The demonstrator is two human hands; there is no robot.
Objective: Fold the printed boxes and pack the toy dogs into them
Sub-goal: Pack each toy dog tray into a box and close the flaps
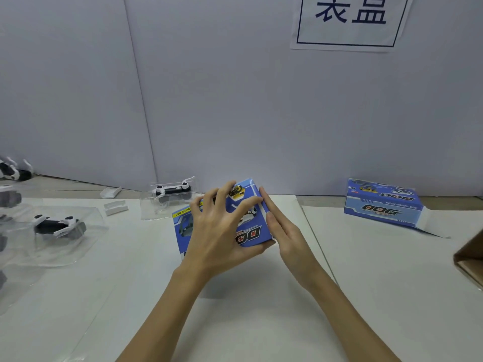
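Head view: left hand (217,231) grip clasps glossy blue box (251,205); right hand (282,228) flat, seemingly pressing side.

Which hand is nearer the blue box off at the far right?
Right. The right hand lies along the held box's right side, facing the far box; the left hand sits further away.

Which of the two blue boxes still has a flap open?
The right box, lying untouched by the wall: its white flap sticks out onto the table. The centre box, held between both hands, shows no open flap.
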